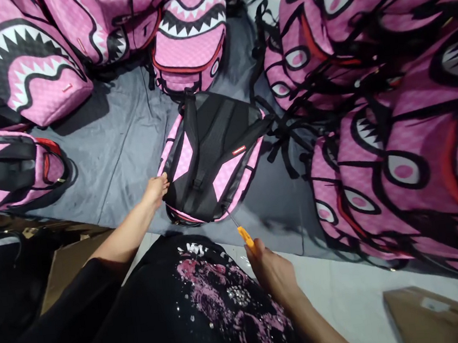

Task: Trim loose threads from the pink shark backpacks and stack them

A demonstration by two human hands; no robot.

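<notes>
A black and pink backpack (209, 141) lies on the grey cloth in front of me, its back panel and shoulder straps facing up. My left hand (158, 187) is closed on the backpack's left edge, near the bottom corner. In my right hand (270, 268) is a tool with an orange handle (246, 237) and a thin metal shaft; its exact kind is hard to make out. The shaft's tip meets the backpack's lower right corner, by the end of a strap. Most of my right fingers are hidden behind the hand.
Stacks of pink shark-mouth backpacks (401, 175) fill the right side. More pink backpacks (194, 33) stand at the back and left. Loose black straps (284, 133) trail on the grey cloth (116, 150). Cardboard boxes (436, 316) sit on the floor below the table edge.
</notes>
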